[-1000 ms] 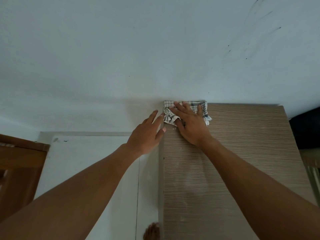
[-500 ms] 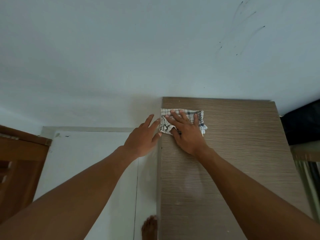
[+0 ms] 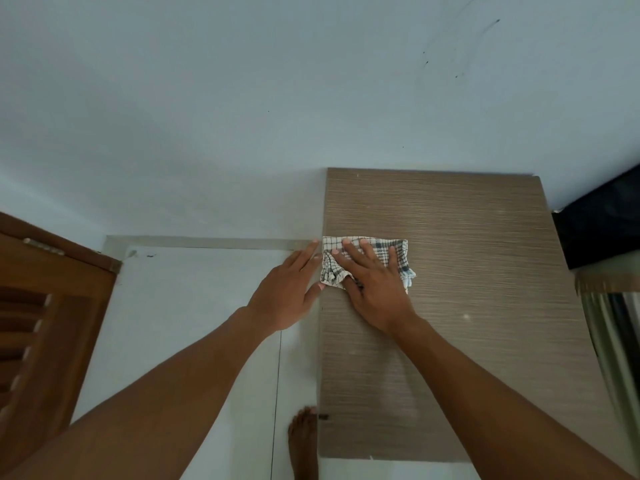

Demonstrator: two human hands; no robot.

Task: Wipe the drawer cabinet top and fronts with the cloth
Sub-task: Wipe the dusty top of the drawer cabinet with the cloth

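The drawer cabinet's wood-grain top (image 3: 467,271) fills the right half of the view; its fronts are hidden below. A white checked cloth (image 3: 398,249) lies folded on the top near the left edge. My right hand (image 3: 375,280) lies flat on the cloth with fingers spread, pressing it onto the surface. My left hand (image 3: 285,294) is open beside the cabinet's left edge, fingertips at the cloth's left end, holding nothing.
A pale wall (image 3: 242,98) backs the cabinet. A white tiled floor (image 3: 194,306) lies to the left, with my bare foot (image 3: 304,441) by the cabinet's front corner. A brown louvred door (image 3: 45,306) stands far left. A dark object (image 3: 602,230) and a curtain (image 3: 620,327) are at right.
My right hand has dragged the cloth from the back left corner toward me along the left edge. My left hand followed beside the edge.
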